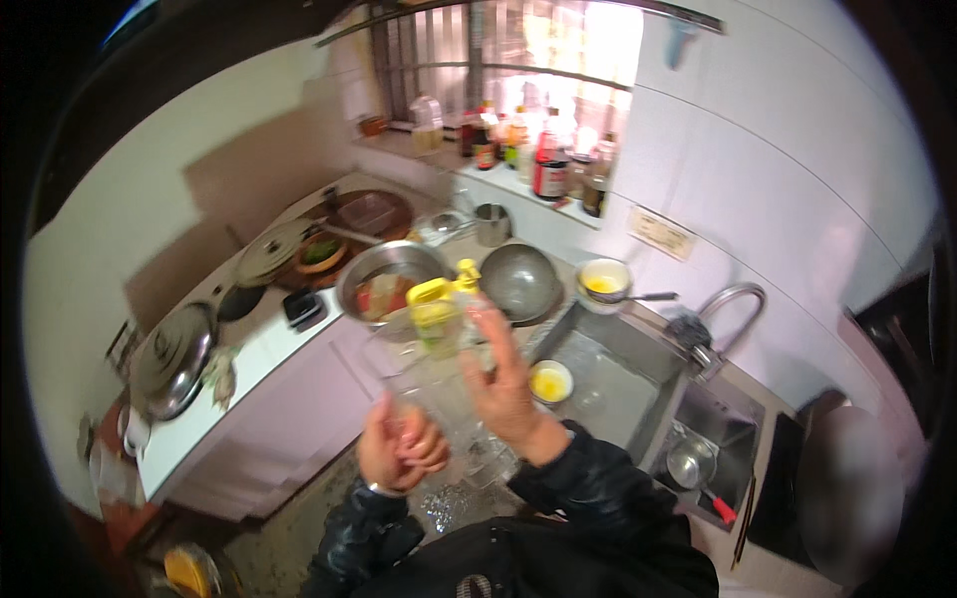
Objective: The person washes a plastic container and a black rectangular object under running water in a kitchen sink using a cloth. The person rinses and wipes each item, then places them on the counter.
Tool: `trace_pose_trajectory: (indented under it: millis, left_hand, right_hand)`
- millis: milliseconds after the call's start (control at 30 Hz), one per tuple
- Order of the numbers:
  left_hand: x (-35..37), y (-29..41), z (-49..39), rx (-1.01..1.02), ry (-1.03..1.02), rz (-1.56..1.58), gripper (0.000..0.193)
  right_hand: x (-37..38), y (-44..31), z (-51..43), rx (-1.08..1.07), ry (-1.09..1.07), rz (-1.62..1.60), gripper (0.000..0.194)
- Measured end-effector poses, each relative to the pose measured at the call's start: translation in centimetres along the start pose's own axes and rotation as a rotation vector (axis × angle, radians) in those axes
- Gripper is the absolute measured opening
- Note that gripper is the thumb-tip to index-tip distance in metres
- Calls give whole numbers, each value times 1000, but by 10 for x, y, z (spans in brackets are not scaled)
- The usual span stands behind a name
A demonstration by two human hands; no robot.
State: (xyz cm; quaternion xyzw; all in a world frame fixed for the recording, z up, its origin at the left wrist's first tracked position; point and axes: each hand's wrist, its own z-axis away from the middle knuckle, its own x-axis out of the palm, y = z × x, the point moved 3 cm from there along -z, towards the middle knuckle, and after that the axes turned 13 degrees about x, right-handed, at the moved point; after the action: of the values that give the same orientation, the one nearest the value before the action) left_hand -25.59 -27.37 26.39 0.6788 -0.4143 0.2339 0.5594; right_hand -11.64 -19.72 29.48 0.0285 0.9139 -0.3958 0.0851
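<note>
My left hand (pixel 402 447) is low in front of my body, its fingers curled toward the palm; blur hides whether anything is in it. My right hand (pixel 508 385) reaches forward with fingers extended and the thumb apart. Its fingertips are beside a clear jug-like bottle (pixel 437 318) with a yellow handle and a yellow pump top; contact between them cannot be told. Something clear, like thin plastic (pixel 478 448), shows below and between the hands. To the right, a white bowl (pixel 551 382) with yellow contents is in the larger sink basin (pixel 628 404).
A steel basin (pixel 392 261) and a grey wok-like bowl (pixel 521 280) stand behind the bottle. A faucet (pixel 736 299) arches over the sink. A red-handled pan (pixel 689 463) lies in the small basin. Sauce bottles (pixel 551 168) line the windowsill. Left are a lidded pan (pixel 173 359) and a black scale-like box (pixel 303 308).
</note>
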Motion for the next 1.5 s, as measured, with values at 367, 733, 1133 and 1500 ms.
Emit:
trace_pose_trajectory:
  millis: [367, 733, 1133, 1500]
  left_hand:
    - [-25, 55, 37, 172, -24, -57, 62]
    - [-16, 45, 66, -40, -318, -68, 57]
    - [-24, 108, 124, -124, -347, -485, 50]
    - [-59, 141, 148, 418, 53, -898, 51]
  right_hand:
    - [40, 67, 82, 752, -317, -365, 35]
    - [48, 49, -5, 851, -487, -1162, 29]
    - [112, 21, 27, 1129, -759, -988, 26]
    - [149, -25, -13, 942, -834, -1088, 35]
